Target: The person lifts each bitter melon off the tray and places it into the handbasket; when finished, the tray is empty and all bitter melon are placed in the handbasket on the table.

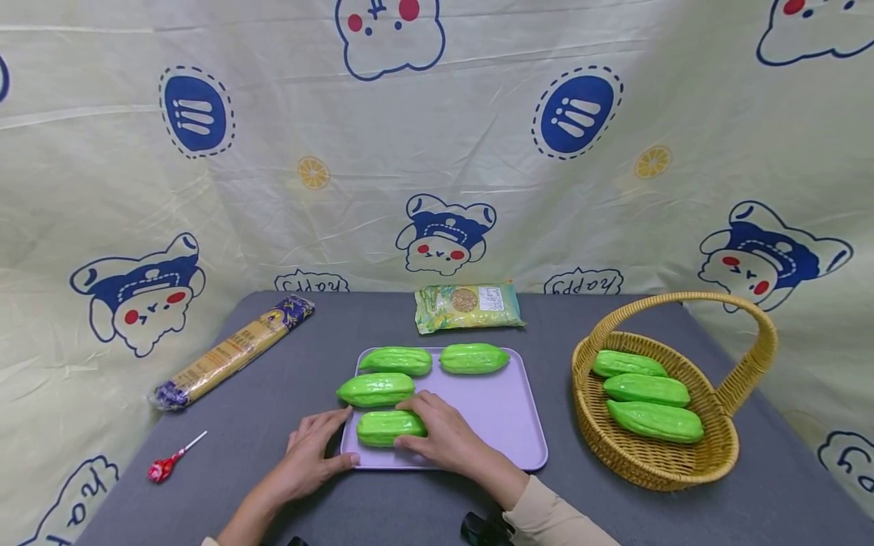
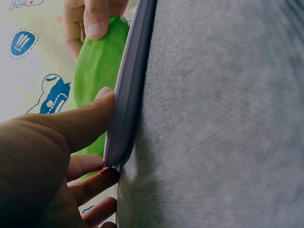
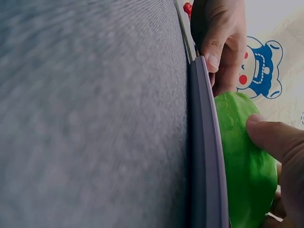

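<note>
A lilac tray (image 1: 495, 425) bears several glossy green ridged gourds, two at the back (image 1: 396, 360) (image 1: 474, 359), one in the middle left (image 1: 376, 390) and one at the front left (image 1: 382, 428). My right hand (image 1: 444, 432) holds that front gourd by its right end, thumb in front and fingers behind; the right wrist view shows the thumb on the gourd (image 3: 242, 161). At the tray's front left corner my left hand (image 1: 310, 451) grips the edge. In the left wrist view its thumb presses the tray's rim (image 2: 126, 95), with fingers around the corner.
A wicker basket (image 1: 614, 455) with a tall handle stands right, three similar gourds inside. Behind the tray lies a green-yellow packet (image 1: 467, 307). To the left are a long pasta-like package (image 1: 232, 353) and a red lollipop (image 1: 174, 459). A patterned cloth hangs behind the grey table.
</note>
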A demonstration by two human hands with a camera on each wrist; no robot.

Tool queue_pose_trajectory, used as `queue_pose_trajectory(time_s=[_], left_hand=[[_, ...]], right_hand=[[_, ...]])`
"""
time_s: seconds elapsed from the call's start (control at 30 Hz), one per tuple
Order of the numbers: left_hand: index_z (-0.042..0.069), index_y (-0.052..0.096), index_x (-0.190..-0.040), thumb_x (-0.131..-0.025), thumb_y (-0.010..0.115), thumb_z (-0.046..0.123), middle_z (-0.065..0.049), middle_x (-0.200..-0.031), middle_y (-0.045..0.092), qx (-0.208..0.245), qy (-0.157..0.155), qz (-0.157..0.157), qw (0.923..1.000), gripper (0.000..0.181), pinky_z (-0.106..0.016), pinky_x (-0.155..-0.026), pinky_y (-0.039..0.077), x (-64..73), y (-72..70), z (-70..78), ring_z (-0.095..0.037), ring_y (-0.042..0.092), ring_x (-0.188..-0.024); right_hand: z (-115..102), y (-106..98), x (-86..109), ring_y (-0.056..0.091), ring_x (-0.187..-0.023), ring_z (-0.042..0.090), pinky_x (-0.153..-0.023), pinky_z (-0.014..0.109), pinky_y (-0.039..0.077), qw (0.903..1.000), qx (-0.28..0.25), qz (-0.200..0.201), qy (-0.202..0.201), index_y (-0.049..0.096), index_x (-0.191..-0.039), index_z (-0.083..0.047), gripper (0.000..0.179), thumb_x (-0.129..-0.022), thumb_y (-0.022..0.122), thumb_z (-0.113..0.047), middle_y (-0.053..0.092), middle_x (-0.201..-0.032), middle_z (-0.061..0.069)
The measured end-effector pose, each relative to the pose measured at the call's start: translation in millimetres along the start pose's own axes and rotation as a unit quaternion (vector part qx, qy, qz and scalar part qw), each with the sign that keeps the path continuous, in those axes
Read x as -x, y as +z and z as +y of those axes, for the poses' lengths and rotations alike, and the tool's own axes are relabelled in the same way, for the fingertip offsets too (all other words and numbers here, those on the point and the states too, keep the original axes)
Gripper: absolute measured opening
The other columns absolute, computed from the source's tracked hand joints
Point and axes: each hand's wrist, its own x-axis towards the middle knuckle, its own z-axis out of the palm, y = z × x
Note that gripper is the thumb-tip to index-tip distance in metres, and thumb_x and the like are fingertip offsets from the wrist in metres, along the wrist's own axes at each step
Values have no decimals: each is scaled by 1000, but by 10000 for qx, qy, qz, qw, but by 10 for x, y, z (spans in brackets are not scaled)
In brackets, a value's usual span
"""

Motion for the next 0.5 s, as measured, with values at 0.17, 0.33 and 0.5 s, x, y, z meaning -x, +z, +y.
queue_pose_trajectory(time_s=[0.17, 0.33, 0.5], left_hand=[[9, 49, -137, -76, 76, 35, -13, -137, 50, 39, -12, 9, 10000, 71, -54, -99, 25, 2, 5, -1, -33, 38, -126], [9, 49, -137, -76, 76, 34, -13, -137, 50, 44, 26, 29, 10000, 71, -54, -98, 25, 7, 6, -3, -33, 38, -126], [9, 49, -136, -76, 76, 34, -13, -137, 50, 71, -3, 23, 10000, 70, -54, -99, 24, 6, 10, -8, -33, 37, -127]], right_hand=[[8, -65, 55, 58, -97, 13, -84, 30, 48, 9995, -35, 317, -62, 62, -114, -13, 45, -75, 77, -33, 62, -104, -1], [22, -175, 104, 57, -100, 11, -84, 30, 48, 9988, -52, 473, -122, 62, -114, -13, 45, -75, 77, -29, 61, -107, -2], [47, -315, 154, 57, -98, 10, -82, 30, 48, 9975, -75, 691, -87, 62, -113, -14, 44, -73, 79, -25, 61, -107, -3]])
